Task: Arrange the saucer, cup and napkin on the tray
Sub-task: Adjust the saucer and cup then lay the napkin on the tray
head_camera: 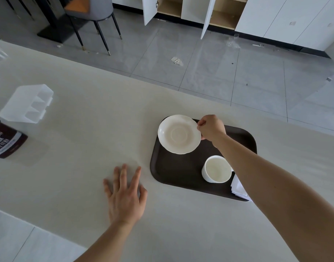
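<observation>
A dark brown tray [173, 173] lies on the pale table. My right hand [211, 128] pinches the right rim of a white saucer [178, 134] over the tray's far left corner; whether the saucer touches the tray I cannot tell. An empty white cup [217, 169] stands upright on the tray's near side, its handle hidden by my right forearm. A folded white napkin [238, 187] shows at the tray's near right, partly under my forearm. My left hand [125, 193] rests flat on the table left of the tray, fingers spread, holding nothing.
A clear plastic box [27, 104] and a brown cocoa container [6, 140] lying on its side sit at the table's left. Beyond the table's far edge are grey floor tiles, a chair [94, 14] and open white cabinets [200, 10].
</observation>
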